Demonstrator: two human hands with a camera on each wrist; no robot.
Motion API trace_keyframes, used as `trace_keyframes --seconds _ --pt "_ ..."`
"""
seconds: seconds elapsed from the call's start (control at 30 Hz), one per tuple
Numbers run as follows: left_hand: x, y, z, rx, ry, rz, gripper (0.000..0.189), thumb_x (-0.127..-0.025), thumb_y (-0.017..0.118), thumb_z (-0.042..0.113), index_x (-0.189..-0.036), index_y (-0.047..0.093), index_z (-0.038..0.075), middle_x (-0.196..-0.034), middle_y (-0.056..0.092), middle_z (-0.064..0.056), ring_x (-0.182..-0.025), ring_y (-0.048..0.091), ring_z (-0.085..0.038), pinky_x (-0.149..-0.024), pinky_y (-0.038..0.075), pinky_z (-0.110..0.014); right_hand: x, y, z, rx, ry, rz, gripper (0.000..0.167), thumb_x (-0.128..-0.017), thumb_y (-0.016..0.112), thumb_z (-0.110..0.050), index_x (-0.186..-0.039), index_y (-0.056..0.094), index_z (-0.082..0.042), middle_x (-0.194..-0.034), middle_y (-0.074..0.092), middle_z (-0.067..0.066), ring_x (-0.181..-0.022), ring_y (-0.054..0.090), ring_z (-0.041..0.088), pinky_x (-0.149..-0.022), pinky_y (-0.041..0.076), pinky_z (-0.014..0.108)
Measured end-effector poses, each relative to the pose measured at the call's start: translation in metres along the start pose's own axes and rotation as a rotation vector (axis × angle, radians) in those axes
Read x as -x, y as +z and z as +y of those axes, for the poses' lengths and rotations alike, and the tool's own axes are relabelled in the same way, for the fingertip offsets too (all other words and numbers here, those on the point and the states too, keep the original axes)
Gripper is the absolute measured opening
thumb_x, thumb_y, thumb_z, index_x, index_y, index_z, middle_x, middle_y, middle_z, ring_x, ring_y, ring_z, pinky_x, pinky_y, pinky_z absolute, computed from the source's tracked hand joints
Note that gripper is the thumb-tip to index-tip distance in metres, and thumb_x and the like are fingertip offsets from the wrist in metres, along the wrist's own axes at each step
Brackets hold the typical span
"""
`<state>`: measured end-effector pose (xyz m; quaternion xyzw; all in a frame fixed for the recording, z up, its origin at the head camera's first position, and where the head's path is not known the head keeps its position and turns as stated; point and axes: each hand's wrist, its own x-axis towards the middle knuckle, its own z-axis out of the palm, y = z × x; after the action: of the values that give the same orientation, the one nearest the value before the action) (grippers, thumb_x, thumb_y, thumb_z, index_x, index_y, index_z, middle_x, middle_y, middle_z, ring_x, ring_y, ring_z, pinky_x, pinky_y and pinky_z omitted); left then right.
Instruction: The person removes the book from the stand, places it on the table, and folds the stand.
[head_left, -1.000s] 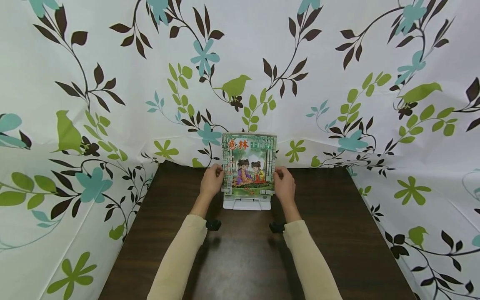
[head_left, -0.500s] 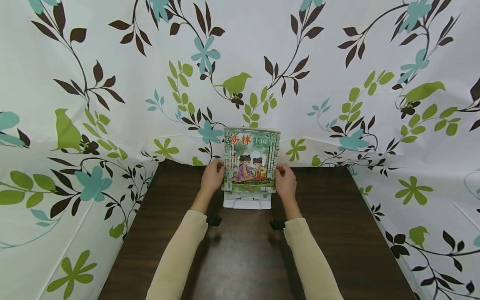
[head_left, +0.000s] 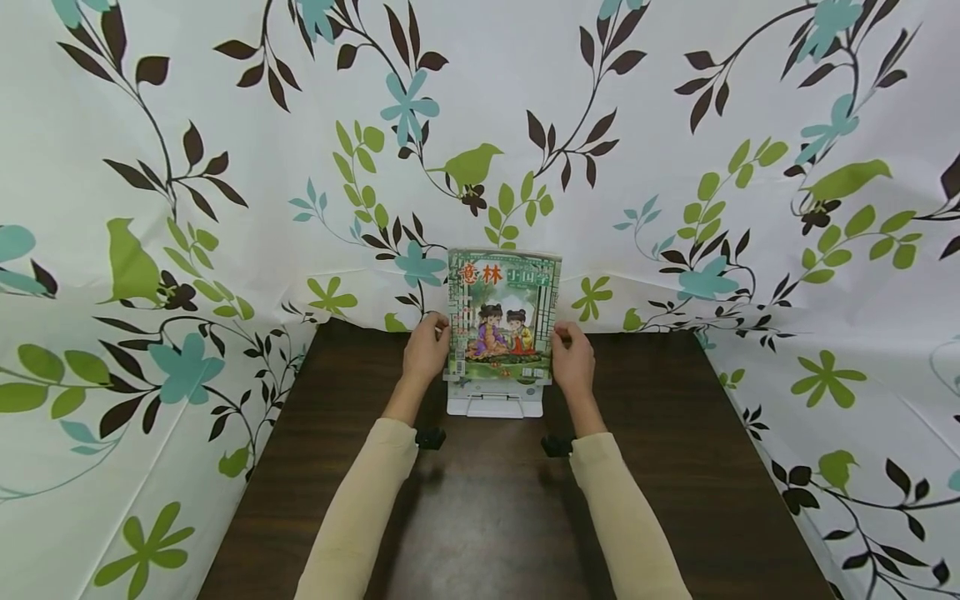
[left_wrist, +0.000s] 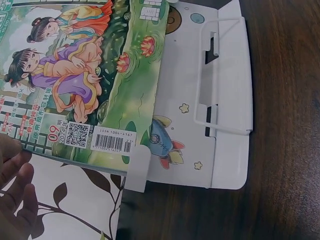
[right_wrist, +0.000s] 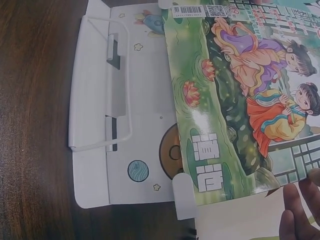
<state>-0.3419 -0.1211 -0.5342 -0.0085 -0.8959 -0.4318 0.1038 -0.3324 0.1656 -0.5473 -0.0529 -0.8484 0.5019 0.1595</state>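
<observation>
Magazine: a picture-covered issue propped on a white stand, 2 tabs overlapping its lower corners.
Left hand: fingers curled, pinching 1 side edge.
Right hand: likewise curled, gripping the opposite edge.
Step in hand: apparently, seating the magazine squarely on the stand.
Next move: seems to call for level pressure, both corners tucked, before 2 hands let go.

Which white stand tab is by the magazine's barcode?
The tab nearer the left hand; the other tab, nearer the right hand, sits by two printed boxes.
</observation>
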Motion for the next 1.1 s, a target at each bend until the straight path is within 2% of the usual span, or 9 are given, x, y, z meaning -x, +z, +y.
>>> trace_keyframes --seconds 0.13,0.37,0.63,0.8,0.97,1.1 --pt "-0.001 0.001 0.004 -0.001 0.004 0.012 0.021 -0.112 0.056 0.023 -0.124 0.066 0.009 -0.114 0.074 -0.013 -0.097 0.072 -0.031 -0.077 0.055 -0.052 -0.001 -0.001 0.001 -0.001 -0.004 0.012 0.026 -0.11 0.063 -0.031 -0.129 0.071 -0.016 -0.126 0.072 0.008 -0.108 0.071 0.032 -0.094 0.053 0.057" --pt "-0.002 0.001 0.005 0.04 -0.008 0.018 0.02 -0.113 0.055 0.022 -0.125 0.064 0.009 -0.108 0.073 -0.015 -0.091 0.071 -0.031 -0.069 0.052 -0.045 0.0 -0.003 -0.004 -0.018 0.005 0.016 0.025 -0.11 0.063 -0.029 -0.128 0.071 -0.015 -0.125 0.072 0.01 -0.109 0.071 0.033 -0.092 0.054 0.056" --pt "-0.004 -0.001 0.012 0.071 0.015 0.018 0.02 -0.113 0.055 0.022 -0.125 0.063 0.008 -0.124 0.071 -0.016 -0.113 0.069 -0.034 -0.085 0.055 -0.053 -0.003 -0.007 -0.008 -0.047 -0.008 0.035 0.026 -0.11 0.063 -0.026 -0.13 0.071 -0.012 -0.126 0.071 0.012 -0.109 0.071 0.035 -0.089 0.054 0.056" --pt "-0.004 -0.001 0.016 0.119 0.036 0.018 0.018 -0.113 0.055 0.018 -0.124 0.063 0.006 -0.124 0.07 -0.018 -0.115 0.068 -0.036 -0.087 0.056 -0.054 -0.003 -0.012 -0.01 -0.034 -0.011 0.02 0.028 -0.111 0.061 -0.027 -0.132 0.07 -0.012 -0.128 0.071 0.012 -0.108 0.07 0.034 -0.087 0.054 0.052" --pt "-0.007 -0.002 0.023 0.158 0.075 0.021 0.018 -0.113 0.055 0.016 -0.125 0.062 0.004 -0.127 0.068 -0.02 -0.121 0.066 -0.038 -0.095 0.055 -0.055 -0.003 -0.019 -0.016 -0.062 -0.018 0.007 0.03 -0.111 0.06 -0.027 -0.135 0.069 -0.011 -0.131 0.069 0.012 -0.109 0.071 0.034 -0.082 0.053 0.048" --pt "-0.007 -0.002 0.028 0.181 0.065 0.007 0.019 -0.113 0.055 0.016 -0.126 0.061 0.004 -0.13 0.066 -0.019 -0.12 0.068 -0.038 -0.094 0.057 -0.054 -0.002 -0.026 -0.018 -0.101 -0.036 -0.001 0.03 -0.112 0.059 -0.025 -0.135 0.068 -0.008 -0.13 0.067 0.014 -0.11 0.071 0.036 -0.083 0.054 0.047"
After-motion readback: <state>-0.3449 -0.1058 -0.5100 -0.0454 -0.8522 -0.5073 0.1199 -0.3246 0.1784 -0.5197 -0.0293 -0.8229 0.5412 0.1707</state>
